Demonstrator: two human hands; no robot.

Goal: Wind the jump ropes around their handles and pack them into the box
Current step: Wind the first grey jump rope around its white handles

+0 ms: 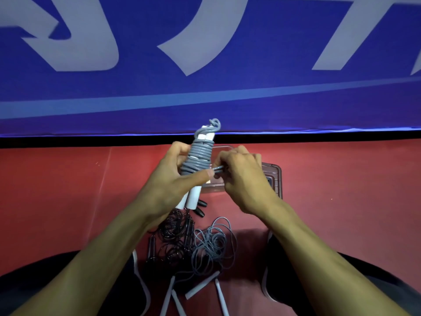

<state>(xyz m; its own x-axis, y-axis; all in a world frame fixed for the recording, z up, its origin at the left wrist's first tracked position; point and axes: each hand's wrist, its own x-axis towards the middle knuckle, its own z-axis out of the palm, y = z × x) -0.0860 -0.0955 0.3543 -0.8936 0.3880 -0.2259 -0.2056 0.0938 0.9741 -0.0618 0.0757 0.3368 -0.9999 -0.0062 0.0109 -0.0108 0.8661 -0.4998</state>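
Two white cylindrical handles [193, 197] w/ smooth grey cord [197, 157] coiled round, gripped by left hand [168, 185], right hand [241, 179] pinching cord's end, above clear plastic box [272, 176] on red mat [341, 190].

Blue banner [205, 92] with large pale lettering hangs beyond hands, filling upper view. Black strip [91, 140] runs along its lower edge. Red floor mat [341, 190] spreads beneath and beside hands.
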